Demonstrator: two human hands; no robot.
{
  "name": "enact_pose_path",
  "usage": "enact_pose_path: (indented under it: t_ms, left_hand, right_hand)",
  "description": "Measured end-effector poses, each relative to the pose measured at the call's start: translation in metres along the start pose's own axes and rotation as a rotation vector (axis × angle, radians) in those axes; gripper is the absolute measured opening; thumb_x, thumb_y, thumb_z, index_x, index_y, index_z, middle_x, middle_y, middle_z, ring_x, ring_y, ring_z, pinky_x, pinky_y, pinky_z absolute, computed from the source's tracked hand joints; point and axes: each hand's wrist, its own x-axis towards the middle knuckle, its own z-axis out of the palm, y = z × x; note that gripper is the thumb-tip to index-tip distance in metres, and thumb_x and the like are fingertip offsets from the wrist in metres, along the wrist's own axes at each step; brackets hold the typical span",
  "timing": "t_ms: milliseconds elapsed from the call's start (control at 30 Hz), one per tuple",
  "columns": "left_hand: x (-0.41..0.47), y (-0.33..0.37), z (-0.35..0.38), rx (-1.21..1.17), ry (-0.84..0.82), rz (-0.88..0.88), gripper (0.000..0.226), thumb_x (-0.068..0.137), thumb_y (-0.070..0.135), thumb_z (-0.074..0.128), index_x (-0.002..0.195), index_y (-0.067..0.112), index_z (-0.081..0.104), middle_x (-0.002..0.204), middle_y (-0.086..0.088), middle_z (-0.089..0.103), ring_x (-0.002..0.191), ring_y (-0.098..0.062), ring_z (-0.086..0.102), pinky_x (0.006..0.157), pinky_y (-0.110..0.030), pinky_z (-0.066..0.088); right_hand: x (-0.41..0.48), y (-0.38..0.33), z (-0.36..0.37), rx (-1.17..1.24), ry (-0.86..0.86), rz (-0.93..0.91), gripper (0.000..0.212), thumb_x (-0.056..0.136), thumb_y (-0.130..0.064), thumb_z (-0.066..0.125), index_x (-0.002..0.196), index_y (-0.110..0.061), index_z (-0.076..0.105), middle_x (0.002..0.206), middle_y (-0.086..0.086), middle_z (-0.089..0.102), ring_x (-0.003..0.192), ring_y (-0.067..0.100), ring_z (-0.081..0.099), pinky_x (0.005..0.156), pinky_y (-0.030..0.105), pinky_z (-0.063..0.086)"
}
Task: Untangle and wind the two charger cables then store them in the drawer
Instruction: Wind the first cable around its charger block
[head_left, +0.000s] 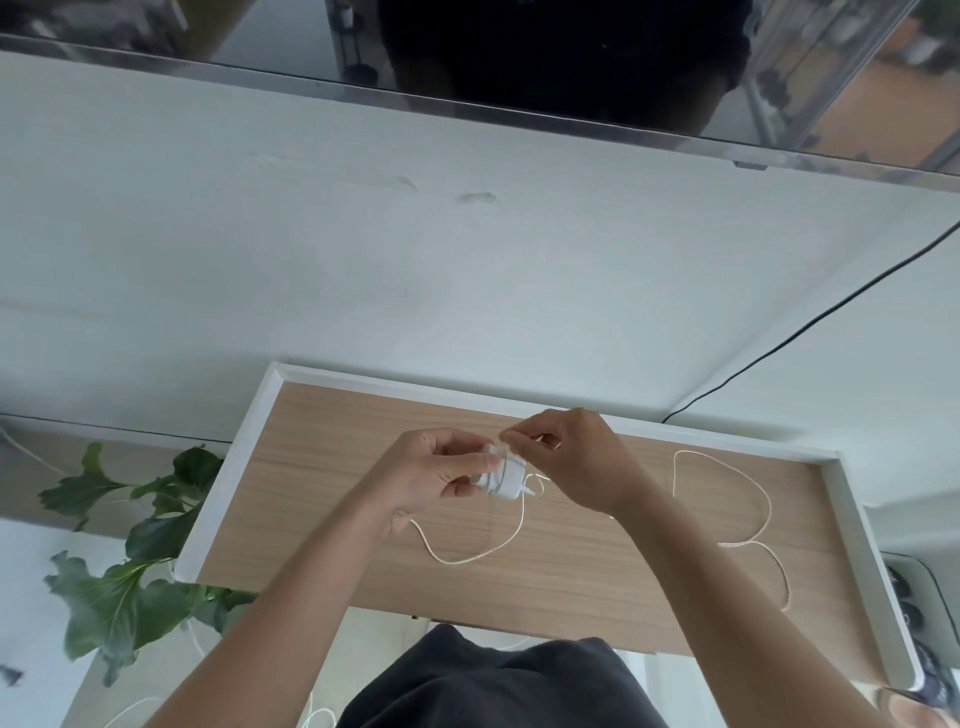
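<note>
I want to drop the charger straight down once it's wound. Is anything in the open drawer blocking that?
Nothing solid. Only loose white cable lies on the drawer floor, below and right of the charger plug held by the left hand and right hand.

The person is wearing a dark charcoal top (498, 680), which is showing at the bottom middle of the view as a rounded, softly creased mass of plain fabric with no print or lettering on it. Both forearms are showing bare from the elbow down, with no sleeves reaching them. The left hand (431, 478) and the right hand (566, 457) are wearing no gloves, and no rings, watch or bracelets are showing at the wrists. The fingers (457, 457) are bare, with short nails.
</note>
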Motion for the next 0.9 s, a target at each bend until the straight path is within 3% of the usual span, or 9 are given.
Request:
enact_pose_path:
  t_ms: [100,200,267,400,500,600,733,833,900]
  left_hand:
    - [0.003,-0.003,0.000,-0.074,0.076,0.033,0.029,0.089,0.013,0.091,0.116,0.004,0.082,0.093,-0.002,0.082,0.082,-0.011,0.077,0.077,-0.026,0.066]
    - [0.005,-0.005,-0.002,-0.151,0.124,0.065,0.035,0.089,0.016,0.091,0.119,0.001,0.080,0.105,-0.021,0.082,0.086,-0.019,0.078,0.081,-0.029,0.067]
    - [0.007,-0.005,-0.003,-0.240,0.157,0.069,0.034,0.092,0.011,0.088,0.121,-0.003,0.078,0.112,-0.027,0.080,0.083,-0.022,0.078,0.081,-0.030,0.068]
    - [0.011,0.000,-0.004,-0.434,0.138,0.034,0.035,0.095,0.009,0.083,0.126,-0.005,0.075,0.114,-0.020,0.077,0.078,-0.020,0.078,0.077,-0.026,0.068]
    - [0.011,0.004,-0.008,-0.528,0.091,0.031,0.051,0.089,0.015,0.086,0.133,-0.007,0.072,0.111,-0.014,0.081,0.083,-0.016,0.079,0.079,-0.025,0.068]
    - [0.007,0.009,-0.007,-0.524,0.026,0.022,0.049,0.096,0.016,0.081,0.137,-0.008,0.070,0.106,-0.011,0.080,0.085,-0.015,0.077,0.080,-0.023,0.068]
    - [0.000,0.018,-0.008,-0.462,-0.076,-0.016,0.041,0.094,0.022,0.081,0.128,-0.001,0.078,0.109,-0.010,0.076,0.092,-0.018,0.071,0.074,-0.020,0.065]
    - [-0.008,0.023,-0.008,-0.320,-0.157,-0.049,0.032,0.090,0.024,0.082,0.117,0.008,0.086,0.105,-0.006,0.078,0.086,-0.012,0.069,0.073,-0.019,0.063]
    - [-0.012,0.023,-0.009,-0.238,-0.206,-0.085,0.035,0.087,0.024,0.082,0.118,0.007,0.086,0.107,-0.007,0.080,0.084,-0.012,0.071,0.073,-0.019,0.063]
  right_hand:
    - [-0.005,-0.008,0.007,0.041,0.031,0.006,0.016,0.105,-0.037,0.069,0.103,-0.032,0.084,0.082,-0.026,0.076,0.070,-0.001,0.067,0.067,0.014,0.049]
    - [-0.010,-0.009,0.011,0.117,0.039,0.028,0.010,0.103,-0.036,0.072,0.098,-0.031,0.079,0.075,-0.005,0.077,0.054,0.003,0.063,0.062,0.022,0.052]
    - [-0.013,-0.009,0.014,0.186,0.031,0.019,0.010,0.101,-0.036,0.074,0.096,-0.028,0.078,0.077,-0.001,0.077,0.054,0.010,0.065,0.060,0.026,0.053]
    - [-0.019,-0.006,0.019,0.289,0.000,0.034,0.014,0.104,-0.032,0.072,0.094,-0.022,0.075,0.073,-0.022,0.071,0.053,0.007,0.058,0.057,0.025,0.046]
    - [-0.021,0.000,0.023,0.367,-0.009,0.019,0.016,0.105,-0.032,0.073,0.093,-0.020,0.073,0.081,-0.020,0.075,0.055,0.015,0.045,0.054,0.024,0.037]
    - [-0.020,0.006,0.026,0.478,-0.031,0.029,0.024,0.102,-0.041,0.077,0.090,-0.021,0.073,0.091,-0.005,0.080,0.062,0.024,0.038,0.056,0.030,0.033]
    - [-0.018,0.014,0.023,0.479,-0.070,0.095,0.040,0.091,-0.055,0.084,0.077,-0.020,0.072,0.071,-0.004,0.065,0.058,0.013,0.039,0.059,0.030,0.033]
    - [-0.016,0.026,0.017,0.391,-0.100,0.035,0.039,0.091,-0.053,0.086,0.089,-0.015,0.077,0.075,-0.005,0.058,0.072,0.012,0.046,0.071,0.034,0.037]
    - [-0.016,0.029,0.008,0.320,-0.132,0.021,0.020,0.093,-0.036,0.086,0.087,-0.020,0.077,0.075,-0.012,0.060,0.073,0.009,0.047,0.072,0.033,0.039]
